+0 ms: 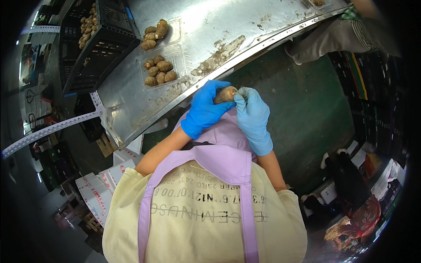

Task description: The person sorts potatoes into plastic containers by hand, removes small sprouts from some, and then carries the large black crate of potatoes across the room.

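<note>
My left hand, in a darker blue glove, grips a brown taro corm between thumb and fingers, just off the table's front edge. At the corm's pale end, the pinched fingertips of my right hand, in a light blue glove, touch it; whether they grasp a piece of it cannot be told. Ahead on the metal table, a clear plastic tray holds several small round corms. Beyond it, longer corms lie in a second clear tray.
A black plastic crate with many corms stands at the table's left. Dirt smears mark the metal tabletop. Another person's leg is by the table at upper right. White boxes are stacked at lower left; people sit at lower right.
</note>
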`<move>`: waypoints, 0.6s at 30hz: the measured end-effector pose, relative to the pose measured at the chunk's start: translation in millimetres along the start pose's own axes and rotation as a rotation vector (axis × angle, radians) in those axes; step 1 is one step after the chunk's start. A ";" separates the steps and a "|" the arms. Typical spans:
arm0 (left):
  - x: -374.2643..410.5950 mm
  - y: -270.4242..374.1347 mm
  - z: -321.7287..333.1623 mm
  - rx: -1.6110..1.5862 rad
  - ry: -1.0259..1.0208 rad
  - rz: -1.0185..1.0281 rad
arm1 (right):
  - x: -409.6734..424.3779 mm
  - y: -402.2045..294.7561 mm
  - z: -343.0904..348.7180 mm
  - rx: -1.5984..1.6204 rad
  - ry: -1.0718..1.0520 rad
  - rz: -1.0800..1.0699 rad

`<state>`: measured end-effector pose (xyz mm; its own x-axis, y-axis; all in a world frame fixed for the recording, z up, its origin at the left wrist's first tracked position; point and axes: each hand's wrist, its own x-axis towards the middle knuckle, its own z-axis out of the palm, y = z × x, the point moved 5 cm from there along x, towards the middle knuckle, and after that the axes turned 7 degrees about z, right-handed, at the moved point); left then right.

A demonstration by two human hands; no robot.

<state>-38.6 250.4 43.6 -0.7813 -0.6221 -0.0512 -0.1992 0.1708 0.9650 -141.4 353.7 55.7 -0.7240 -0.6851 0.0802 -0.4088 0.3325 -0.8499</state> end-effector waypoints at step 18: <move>5.6 -5.8 4.7 -1.080 -0.048 -0.351 | 17.1 84.3 -34.7 -0.426 0.183 0.036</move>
<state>-44.6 249.5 36.5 -0.8092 -0.4720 -0.3498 0.1845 -0.7694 0.6115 -207.5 392.5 3.5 -0.8124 -0.5555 0.1776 -0.5458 0.6171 -0.5668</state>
